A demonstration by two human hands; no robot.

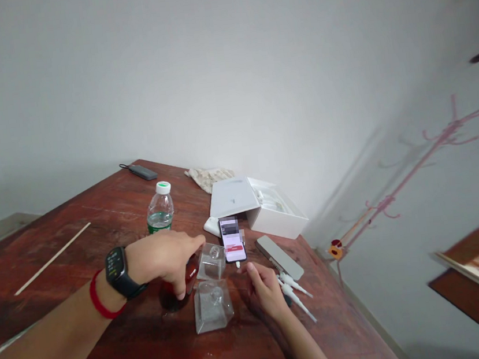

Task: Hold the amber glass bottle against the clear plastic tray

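Reaching across the worktop (pixel 76 234), my left hand (pixel 164 258) closes its grip over a dark jar (pixel 182 285) beside two clear plastic stands (pixel 213 305); my right hand (pixel 265 287) rests open by the phone (pixel 232 240). The jar looks smooth, likely slippery, best held around its sides. Clear room lies left; the worktop's edge runs near, right.

The reddish-brown wooden bench (pixel 96 220) lies open on its left half, crossed only by a thin pale wooden stick (pixel 52 258). Toward the right, a green-labelled clear plastic bottle (pixel 160 208), two clear angular containers (pixel 212 290), a propped phone (pixel 232 240) and an open white box (pixel 264 205) crowd close together.
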